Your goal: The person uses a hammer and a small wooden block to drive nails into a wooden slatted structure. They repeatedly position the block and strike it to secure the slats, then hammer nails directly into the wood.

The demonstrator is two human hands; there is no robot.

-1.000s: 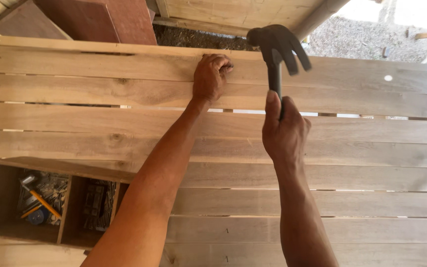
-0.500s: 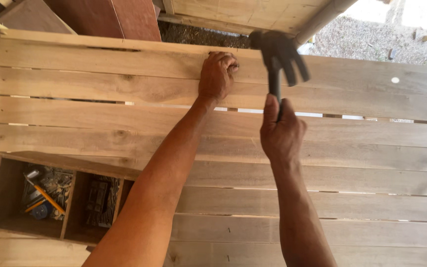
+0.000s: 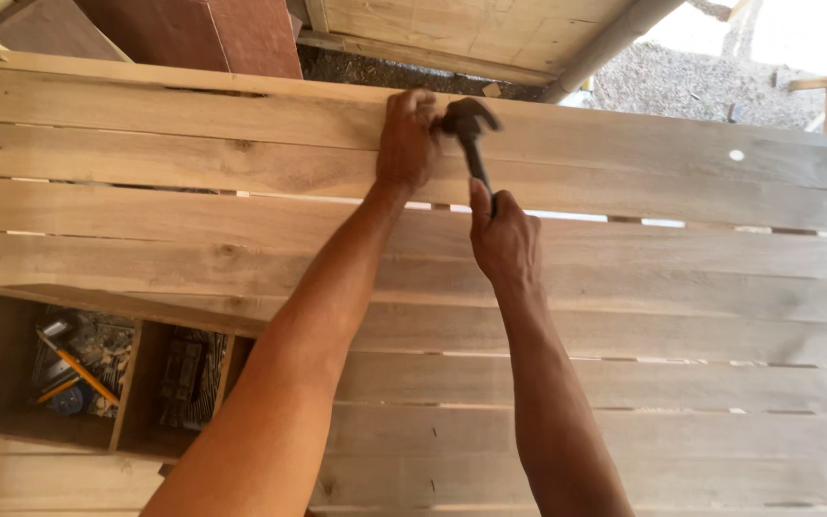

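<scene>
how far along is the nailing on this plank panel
Done: many planks already lie side by side across the panel. In hand: the left hand rests on the top plank beside the hammer head, while the right hand grips the hammer, its head down at that plank. No nail can be made out. Left: cannot tell which planks lack nails; heads are too small to see.

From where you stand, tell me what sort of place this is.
Probably an outdoor or open-sided carpentry work area. The right hand swings a dark claw hammer at a platform of pale rough wooden planks, a small wooden box holds pencils, and gravel ground lies beyond.
</scene>
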